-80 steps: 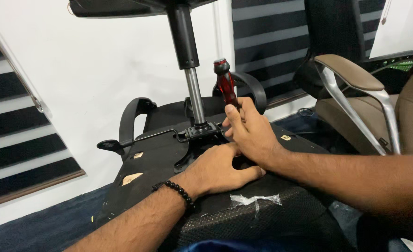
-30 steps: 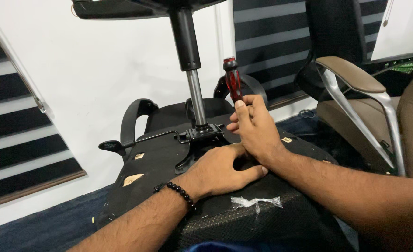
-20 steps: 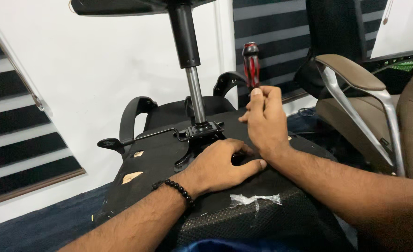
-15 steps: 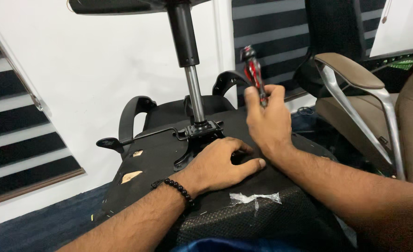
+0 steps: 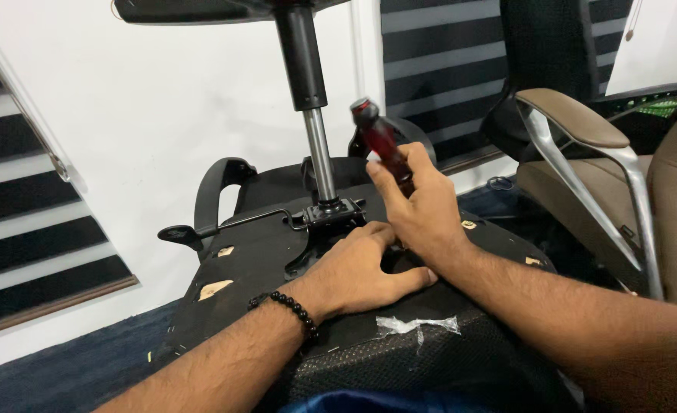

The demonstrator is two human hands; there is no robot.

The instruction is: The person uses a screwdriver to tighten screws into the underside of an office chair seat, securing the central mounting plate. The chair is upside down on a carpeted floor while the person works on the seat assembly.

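The right hand (image 5: pixel 422 210) grips a red-and-black-handled screwdriver (image 5: pixel 380 141) tilted above the overturned black office chair seat (image 5: pixel 262 252), where the left hand (image 5: pixel 361 268) rests flat, fingers loose.

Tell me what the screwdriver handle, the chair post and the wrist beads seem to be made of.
The dark red and black screwdriver handle in the right hand looks like glossy plastic: it carries highlights. The thin silver chair post seems polished metal, bright and reflective. The black round wrist beads are smooth; stone or plastic, I cannot tell.
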